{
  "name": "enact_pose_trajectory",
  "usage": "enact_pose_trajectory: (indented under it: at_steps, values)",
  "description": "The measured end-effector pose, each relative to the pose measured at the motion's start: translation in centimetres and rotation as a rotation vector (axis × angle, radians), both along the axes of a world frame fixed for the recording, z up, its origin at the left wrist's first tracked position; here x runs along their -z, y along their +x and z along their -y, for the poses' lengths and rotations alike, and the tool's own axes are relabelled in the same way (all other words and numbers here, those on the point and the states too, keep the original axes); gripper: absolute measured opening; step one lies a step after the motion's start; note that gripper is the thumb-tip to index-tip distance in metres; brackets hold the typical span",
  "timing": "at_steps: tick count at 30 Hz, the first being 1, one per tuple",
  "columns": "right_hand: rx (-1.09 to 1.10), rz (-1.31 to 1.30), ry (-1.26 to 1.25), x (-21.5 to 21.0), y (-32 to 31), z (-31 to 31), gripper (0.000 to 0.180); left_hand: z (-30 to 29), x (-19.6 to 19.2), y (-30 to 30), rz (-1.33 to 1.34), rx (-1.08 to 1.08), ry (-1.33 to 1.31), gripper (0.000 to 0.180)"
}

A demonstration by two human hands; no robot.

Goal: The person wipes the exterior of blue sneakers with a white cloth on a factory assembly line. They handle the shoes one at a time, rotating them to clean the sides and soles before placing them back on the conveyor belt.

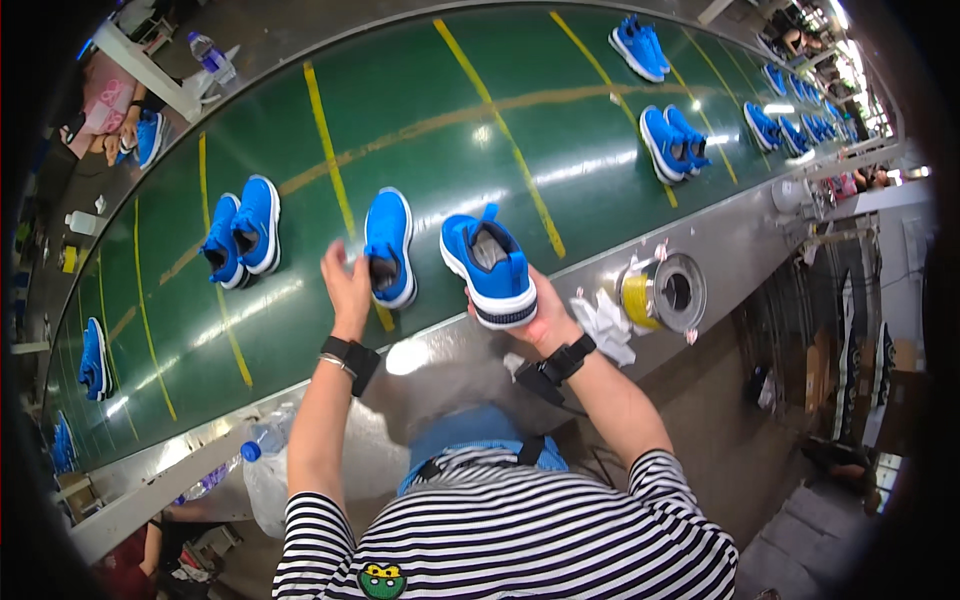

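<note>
My right hand is closed around the heel end of a blue sneaker with a white sole, lifted near the belt's edge. Its opening and grey insole face up. A second blue sneaker stands on the green conveyor belt, toe pointing away. Beside its left side is my left hand, thumb and fingers apart, gripping nothing. Whether the fingers touch that sneaker I cannot tell. Both wrists wear black bands.
Left on the belt sits a pair of blue sneakers; more pairs stand at the right. A yellow tape roll and crumpled white paper lie on the metal ledge. Across the belt, another person's hand is by a blue shoe.
</note>
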State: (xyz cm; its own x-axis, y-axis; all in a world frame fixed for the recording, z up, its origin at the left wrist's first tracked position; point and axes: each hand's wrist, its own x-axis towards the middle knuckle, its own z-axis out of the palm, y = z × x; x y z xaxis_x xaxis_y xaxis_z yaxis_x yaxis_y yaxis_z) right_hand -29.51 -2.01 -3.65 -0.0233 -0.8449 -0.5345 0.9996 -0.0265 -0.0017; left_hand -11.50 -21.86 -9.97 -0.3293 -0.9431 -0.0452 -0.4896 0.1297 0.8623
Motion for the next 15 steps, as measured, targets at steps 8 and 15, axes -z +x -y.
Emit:
enact_pose_trajectory:
  at_steps: [8,15]
  values:
    - [-0.433,-0.269,0.036,-2.7,5.4,-1.6,0.033,-6.7,-19.1,0.0,0.076,1.168,-0.271,0.078]
    - [-0.321,-2.029,0.424,1.6,5.3,-11.1,0.022,-13.1,-15.8,7.7,0.310,0.624,-0.284,0.056]
